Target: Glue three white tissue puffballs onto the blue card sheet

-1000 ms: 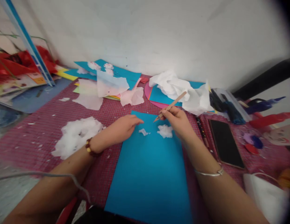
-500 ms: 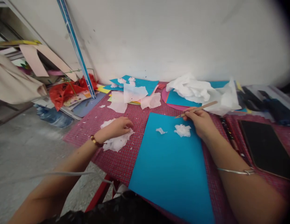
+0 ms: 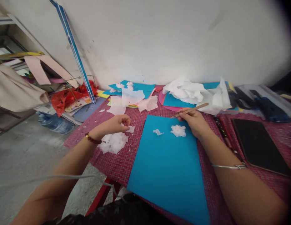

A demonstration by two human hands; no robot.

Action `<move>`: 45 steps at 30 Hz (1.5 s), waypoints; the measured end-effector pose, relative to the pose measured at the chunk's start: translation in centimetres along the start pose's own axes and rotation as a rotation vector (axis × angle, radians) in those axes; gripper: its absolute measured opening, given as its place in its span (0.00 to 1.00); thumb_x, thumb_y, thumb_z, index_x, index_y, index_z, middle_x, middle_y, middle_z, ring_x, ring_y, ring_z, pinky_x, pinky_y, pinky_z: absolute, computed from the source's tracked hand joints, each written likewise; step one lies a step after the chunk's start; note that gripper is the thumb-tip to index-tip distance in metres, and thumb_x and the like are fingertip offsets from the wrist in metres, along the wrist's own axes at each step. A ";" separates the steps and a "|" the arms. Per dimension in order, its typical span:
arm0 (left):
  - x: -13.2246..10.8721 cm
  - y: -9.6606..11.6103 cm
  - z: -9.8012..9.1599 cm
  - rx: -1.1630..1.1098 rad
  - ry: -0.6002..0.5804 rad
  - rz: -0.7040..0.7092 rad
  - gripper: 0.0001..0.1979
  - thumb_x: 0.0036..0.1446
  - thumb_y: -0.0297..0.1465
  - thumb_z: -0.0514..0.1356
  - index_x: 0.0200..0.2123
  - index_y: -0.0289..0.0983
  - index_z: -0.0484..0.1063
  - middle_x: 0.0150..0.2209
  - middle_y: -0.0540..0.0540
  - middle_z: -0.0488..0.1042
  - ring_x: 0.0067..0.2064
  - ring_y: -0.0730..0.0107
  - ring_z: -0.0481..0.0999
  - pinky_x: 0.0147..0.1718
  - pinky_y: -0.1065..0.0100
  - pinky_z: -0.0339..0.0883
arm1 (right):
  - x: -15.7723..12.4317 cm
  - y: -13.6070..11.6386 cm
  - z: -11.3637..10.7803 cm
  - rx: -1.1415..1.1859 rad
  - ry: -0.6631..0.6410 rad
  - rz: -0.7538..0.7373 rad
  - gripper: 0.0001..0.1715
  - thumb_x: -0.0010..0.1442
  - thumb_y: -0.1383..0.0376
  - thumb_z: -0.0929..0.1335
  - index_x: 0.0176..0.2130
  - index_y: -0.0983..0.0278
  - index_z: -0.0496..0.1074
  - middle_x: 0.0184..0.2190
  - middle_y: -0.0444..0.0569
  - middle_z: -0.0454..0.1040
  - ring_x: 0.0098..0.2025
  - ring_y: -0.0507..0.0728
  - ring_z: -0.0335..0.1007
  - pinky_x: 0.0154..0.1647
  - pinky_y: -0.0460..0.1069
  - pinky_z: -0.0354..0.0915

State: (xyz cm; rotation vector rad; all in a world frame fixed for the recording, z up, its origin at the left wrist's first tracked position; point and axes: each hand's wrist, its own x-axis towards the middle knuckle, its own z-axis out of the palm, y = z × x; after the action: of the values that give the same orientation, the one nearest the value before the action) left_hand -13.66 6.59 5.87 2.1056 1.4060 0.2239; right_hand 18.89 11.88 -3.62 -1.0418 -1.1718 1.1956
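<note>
So the right hand [image 3: 191,120] has a wooden pencil [image 3: 194,108] gripped between thumb and fingers, point aimed down at the top edge of a blue paper sheet [image 3: 168,168]. Can't really tell if the tip is touching it. The left hand [image 3: 116,124] is out to the side with its fingertips pinched together on a little tissue scrap [image 3: 130,129], right above a heap of torn white tissue [image 3: 113,143].

The blue sheet lies flat on a red checked tablecloth [image 3: 119,168], between the two forearms. Near its top there's a fluffy white tissue clump [image 3: 178,131], close to the right hand, and a smaller torn piece [image 3: 158,132] sits left of that, the two not touching.

Behind all that: a big crumpled wad of white tissue [image 3: 183,90], some pale pink tissue [image 3: 148,103], and, farther left, blue cards [image 3: 145,88] with red-speckled white puffs on them. A black phone [image 3: 260,145] lies over to the right, next to the right forearm.
</note>
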 end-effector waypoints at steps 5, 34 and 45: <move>1.4 1.6 1.6 -0.311 -0.075 0.002 0.07 0.49 0.28 0.57 0.34 0.37 0.64 0.27 0.54 0.63 0.25 0.79 0.61 0.24 0.75 0.54 | -0.1 0.1 0.0 -0.023 -0.019 -0.015 0.09 0.45 0.60 0.71 0.28 0.61 0.71 0.20 0.42 0.71 0.26 0.54 0.68 0.30 0.49 0.64; 3.9 5.1 3.9 -0.434 0.087 0.195 0.02 0.48 0.29 0.58 0.26 0.36 0.67 0.26 0.51 0.69 0.27 0.74 0.67 0.26 0.72 0.60 | -9.4 -2.3 3.1 -0.346 -0.203 -0.042 0.12 0.60 0.57 0.64 0.35 0.62 0.71 0.26 0.45 0.73 0.33 0.56 0.71 0.38 0.52 0.67; 5.6 3.2 6.4 -0.595 0.047 0.055 0.08 0.51 0.34 0.61 0.30 0.34 0.73 0.22 0.52 0.68 0.22 0.78 0.63 0.19 0.76 0.52 | -8.5 -0.2 3.7 -0.409 -0.198 -0.083 0.12 0.64 0.59 0.62 0.39 0.62 0.71 0.31 0.47 0.73 0.28 0.53 0.68 0.31 0.49 0.66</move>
State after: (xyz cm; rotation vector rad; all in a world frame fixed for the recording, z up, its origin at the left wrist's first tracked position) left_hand -5.86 8.30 1.46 1.6490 1.1260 0.6324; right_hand 15.28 3.31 -3.86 -1.1795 -1.6463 1.0327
